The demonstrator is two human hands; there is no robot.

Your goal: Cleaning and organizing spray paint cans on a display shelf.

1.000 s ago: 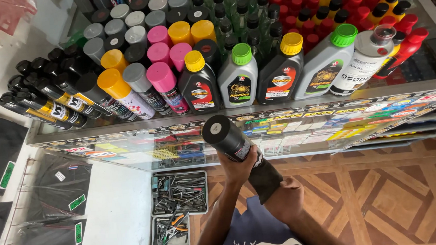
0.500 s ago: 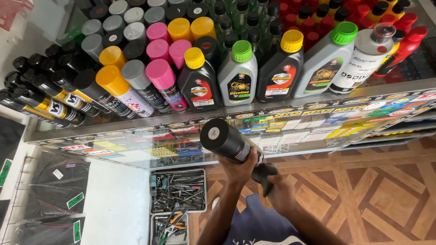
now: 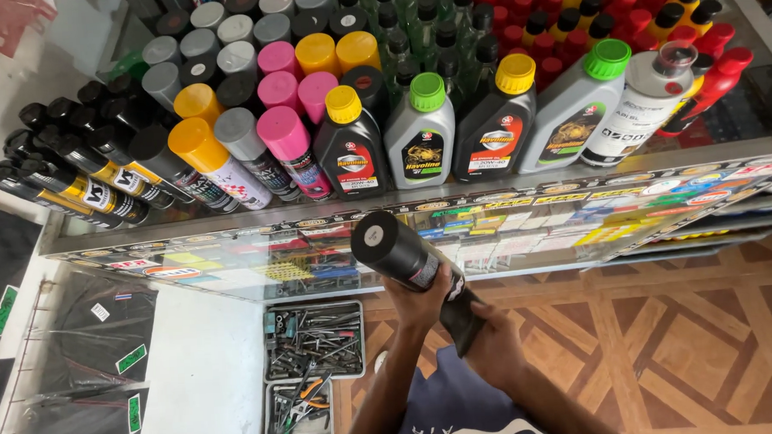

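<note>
My left fingers wrap the black spray can, tilted, cap up, just below the glass desk. My right fingers clench its lower end (wrapped in something dark). Oil bottles stand above.

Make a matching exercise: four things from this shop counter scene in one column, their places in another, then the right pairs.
Things:
1. black spray can
2. tool tray
3. grey bottle with green cap
4. pink-capped spray can

Places:
A. on the floor under the counter
B. in both hands
C. counter top, left of the oil bottles
D. counter top, between two black bottles

Pairs: 1-B, 2-A, 3-D, 4-C
</note>
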